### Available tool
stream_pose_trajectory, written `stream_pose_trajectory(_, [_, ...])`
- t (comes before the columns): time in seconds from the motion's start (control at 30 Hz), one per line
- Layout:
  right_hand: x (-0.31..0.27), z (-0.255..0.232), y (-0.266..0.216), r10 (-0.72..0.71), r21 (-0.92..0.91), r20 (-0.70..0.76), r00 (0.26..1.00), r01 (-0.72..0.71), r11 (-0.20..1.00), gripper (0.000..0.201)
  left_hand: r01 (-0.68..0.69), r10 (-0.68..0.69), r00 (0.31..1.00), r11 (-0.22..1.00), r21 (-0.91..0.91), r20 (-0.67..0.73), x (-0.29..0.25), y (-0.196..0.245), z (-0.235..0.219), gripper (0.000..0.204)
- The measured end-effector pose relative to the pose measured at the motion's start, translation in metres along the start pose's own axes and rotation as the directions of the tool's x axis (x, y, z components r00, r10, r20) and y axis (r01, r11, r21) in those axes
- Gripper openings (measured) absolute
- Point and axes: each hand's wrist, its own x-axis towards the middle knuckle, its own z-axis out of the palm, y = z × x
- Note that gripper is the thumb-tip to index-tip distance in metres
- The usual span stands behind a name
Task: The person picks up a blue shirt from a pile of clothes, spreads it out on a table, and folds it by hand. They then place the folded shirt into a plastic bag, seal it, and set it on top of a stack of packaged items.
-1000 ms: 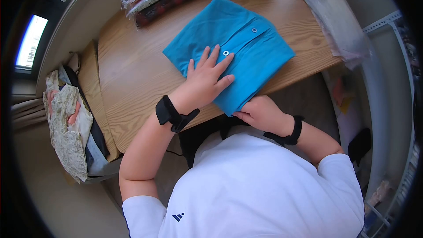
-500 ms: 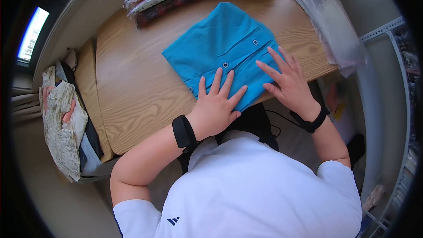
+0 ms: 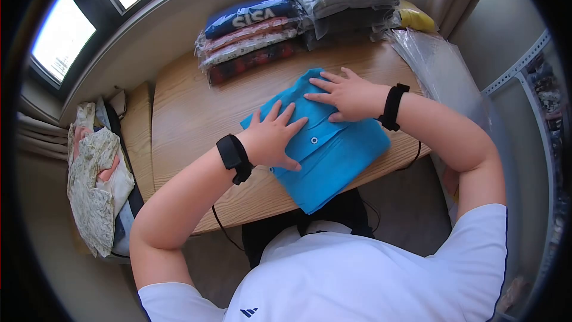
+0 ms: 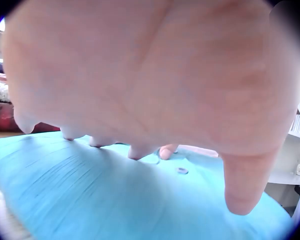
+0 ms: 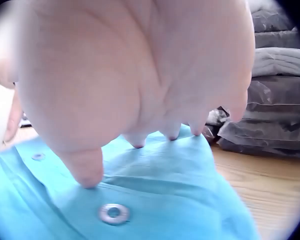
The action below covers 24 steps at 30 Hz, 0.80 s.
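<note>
A folded bright blue garment (image 3: 351,155) with metal ring-like buttons lies on the wooden table, one corner over the near edge. Spread across its left part, my left hand (image 3: 271,137) touches the cloth with its fingertips. My right hand (image 3: 354,96) reaches over the far part with fingers spread, and the cloth is rumpled there. In the right wrist view a button (image 5: 114,214) shows close to the thumb. The left wrist view has the left fingertips and thumb on the blue cloth (image 4: 115,195).
Bagged folded clothes (image 3: 253,39) are stacked at the back, beside a taller pile of dark bagged clothes (image 3: 339,3). Clear plastic bags (image 3: 438,65) lie at the table's right end. Loose clothes (image 3: 98,179) are heaped at the left. A cable (image 3: 221,226) hangs off the front edge.
My right hand has left the garment's near edge and moved to its far part. The left hand stays flat on the cloth. The head view has tilted up, showing more of the back.
</note>
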Motion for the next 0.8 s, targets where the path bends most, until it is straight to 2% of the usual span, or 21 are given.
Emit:
stream_pose_trajectory(0.03, [0.007,-0.001,0.007,0.001,-0.009,-0.006,1.0,-0.001,1.0,0.07,0.005,-0.005,1.0,1.0,0.004,-0.009,-0.001,-0.005,0.0,0.104])
stream_pose_trajectory(0.1, [0.018,0.007,0.02,0.118,0.04,0.259,0.959,-0.133,0.99,0.075,0.086,-0.069,0.984,0.991,-0.1,0.163,-0.004,-0.013,0.008,0.109])
stream_pose_trajectory(0.17, [0.022,0.02,0.027,0.108,0.107,0.311,0.944,-0.148,0.983,0.079,0.083,-0.05,0.982,0.98,-0.18,0.184,-0.001,-0.02,0.029,0.112])
stream_pose_trajectory(0.23, [0.024,0.033,0.033,0.091,0.191,0.273,0.958,-0.147,0.971,0.077,0.096,-0.07,0.987,0.98,-0.176,0.145,0.0,-0.02,0.038,0.113])
stream_pose_trajectory(0.3, [0.023,0.03,0.031,0.101,0.176,0.295,0.95,-0.158,0.972,0.078,0.1,-0.073,0.987,0.977,-0.188,0.144,0.001,-0.021,0.041,0.112])
stream_pose_trajectory(0.37, [0.018,0.025,0.028,0.085,0.214,0.222,0.971,-0.133,0.968,0.077,0.094,-0.066,0.988,0.976,-0.197,0.142,-0.001,-0.021,0.038,0.112])
stream_pose_trajectory(0.4, [0.012,0.022,0.025,0.09,0.215,0.224,0.971,-0.139,0.967,0.077,0.076,-0.044,0.991,0.961,-0.265,0.124,-0.004,-0.023,0.034,0.104])
stream_pose_trajectory(0.47, [-0.002,0.017,0.014,0.171,0.15,0.002,0.985,-0.169,0.974,0.071,0.058,-0.027,0.995,0.943,-0.329,0.099,-0.015,-0.036,0.032,0.097])
stream_pose_trajectory(0.5, [-0.016,0.017,-0.001,0.185,0.185,-0.188,0.965,-0.15,0.971,0.06,0.03,-0.074,0.997,0.691,-0.722,-0.03,-0.023,-0.046,0.037,0.087])
stream_pose_trajectory(0.53, [-0.034,0.014,-0.017,0.179,0.275,-0.262,0.948,-0.104,0.956,0.058,-0.064,-0.173,0.978,0.296,-0.953,-0.119,-0.031,-0.052,0.041,0.077])
stream_pose_trajectory(0.57, [-0.053,0.014,-0.035,0.184,0.363,-0.332,0.925,-0.055,0.93,0.056,-0.059,-0.167,0.98,0.293,-0.954,-0.112,-0.042,-0.048,0.043,0.077])
stream_pose_trajectory(0.6, [-0.071,0.018,-0.056,0.207,0.437,-0.339,0.918,-0.041,0.899,0.055,-0.085,-0.405,0.91,0.042,-0.995,-0.095,-0.058,-0.039,0.044,0.068])
stream_pose_trajectory(0.63, [-0.085,0.022,-0.075,0.23,0.503,-0.346,0.91,-0.027,0.864,0.054,-0.168,-0.609,0.793,-0.197,-0.966,-0.014,-0.069,-0.034,0.047,0.06])
stream_pose_trajectory(0.67, [-0.092,0.029,-0.089,0.28,0.577,-0.34,0.898,-0.036,0.816,0.053,-0.17,-0.606,0.795,-0.2,-0.965,-0.015,-0.073,-0.034,0.055,0.06])
stream_pose_trajectory(0.7, [-0.096,0.037,-0.101,0.328,0.649,-0.33,0.885,-0.04,0.76,0.053,-0.129,-0.503,0.851,-0.479,-0.868,0.151,-0.076,-0.036,0.065,0.056])
stream_pose_trajectory(0.73, [-0.095,0.046,-0.109,0.401,0.707,-0.323,0.857,-0.063,0.705,0.053,-0.06,-0.353,0.891,-0.714,-0.697,0.285,-0.076,-0.036,0.074,0.053])
stream_pose_trajectory(0.77, [-0.09,0.058,-0.114,0.403,0.71,-0.32,0.857,-0.065,0.702,0.053,-0.055,-0.35,0.891,-0.715,-0.697,0.288,-0.07,-0.035,0.081,0.053])
stream_pose_trajectory(0.8, [-0.084,0.071,-0.118,0.479,0.77,-0.337,0.81,-0.056,0.636,0.053,-0.076,-0.274,0.937,-0.766,-0.639,0.217,-0.062,-0.03,0.088,0.051])
